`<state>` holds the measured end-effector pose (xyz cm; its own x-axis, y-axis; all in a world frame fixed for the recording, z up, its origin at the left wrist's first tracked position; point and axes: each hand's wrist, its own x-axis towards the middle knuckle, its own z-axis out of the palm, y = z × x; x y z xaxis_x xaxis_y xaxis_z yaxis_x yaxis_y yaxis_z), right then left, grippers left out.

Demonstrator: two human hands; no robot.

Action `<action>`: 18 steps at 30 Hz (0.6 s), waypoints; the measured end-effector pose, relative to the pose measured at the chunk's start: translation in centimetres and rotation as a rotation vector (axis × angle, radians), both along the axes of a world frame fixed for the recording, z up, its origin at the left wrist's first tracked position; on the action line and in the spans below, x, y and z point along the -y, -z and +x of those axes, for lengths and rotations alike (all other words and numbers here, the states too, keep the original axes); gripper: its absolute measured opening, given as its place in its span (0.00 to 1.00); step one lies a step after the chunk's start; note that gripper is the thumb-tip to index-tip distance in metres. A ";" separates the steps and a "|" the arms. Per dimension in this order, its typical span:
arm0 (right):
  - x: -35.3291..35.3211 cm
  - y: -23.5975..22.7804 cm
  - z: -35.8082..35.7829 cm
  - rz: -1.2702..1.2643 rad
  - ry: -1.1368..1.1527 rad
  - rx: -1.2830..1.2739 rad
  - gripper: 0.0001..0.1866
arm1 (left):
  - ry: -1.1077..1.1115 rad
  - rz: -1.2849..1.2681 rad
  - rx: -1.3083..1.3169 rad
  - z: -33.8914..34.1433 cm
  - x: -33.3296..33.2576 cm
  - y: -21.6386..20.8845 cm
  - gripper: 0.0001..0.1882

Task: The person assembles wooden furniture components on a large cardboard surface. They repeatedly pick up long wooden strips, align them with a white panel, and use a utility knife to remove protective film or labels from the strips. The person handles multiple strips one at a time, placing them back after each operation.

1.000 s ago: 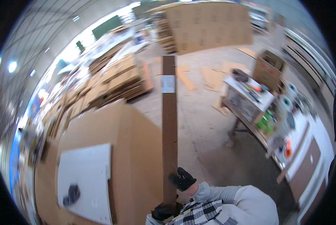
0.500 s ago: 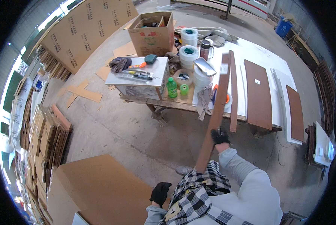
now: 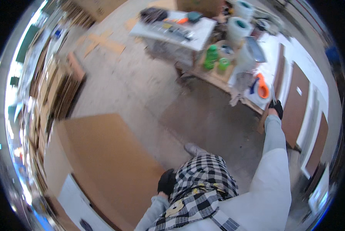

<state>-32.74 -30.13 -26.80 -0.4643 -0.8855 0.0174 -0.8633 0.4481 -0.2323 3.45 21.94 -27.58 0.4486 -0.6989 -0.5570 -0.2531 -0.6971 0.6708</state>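
A worker's black-gloved left hand (image 3: 167,182) rests beside a checked apron (image 3: 205,169), near a large cardboard sheet (image 3: 107,154), its fingers too dark to read as apart or together. Across the floor, a grey rag (image 3: 242,82) and an orange loop-shaped item (image 3: 262,89) crowd the front of a worktable (image 3: 217,86); a careless sideways sweep could knock either off. The gloved right hand (image 3: 275,108) reaches to that edge, at a narrow brown strip (image 3: 279,67); whether its fingers are clamped on it cannot be told. The strip lies on the table, its near end apparently jutting past the edge, where a downward knock might tip it. Long, slim and dark, it looks plain beside a wider brown panel (image 3: 297,107) bearing a white patch.
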 end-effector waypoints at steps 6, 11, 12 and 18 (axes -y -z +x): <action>-17.2 14.3 7.9 0.255 -0.585 0.265 0.20 | -0.034 0.354 -0.212 -3.8 -3.1 3.3 0.15; -30.5 18.5 14.3 1.103 -0.826 0.297 0.18 | -0.200 0.455 -0.262 -7.2 -9.1 6.4 0.15; -30.9 18.8 14.9 1.168 -0.836 0.267 0.18 | -0.232 0.463 -0.267 -7.5 -10.1 6.6 0.15; -25.8 22.1 16.7 1.114 -0.951 0.110 0.17 | -0.469 0.381 -0.184 -9.4 -13.4 6.6 0.15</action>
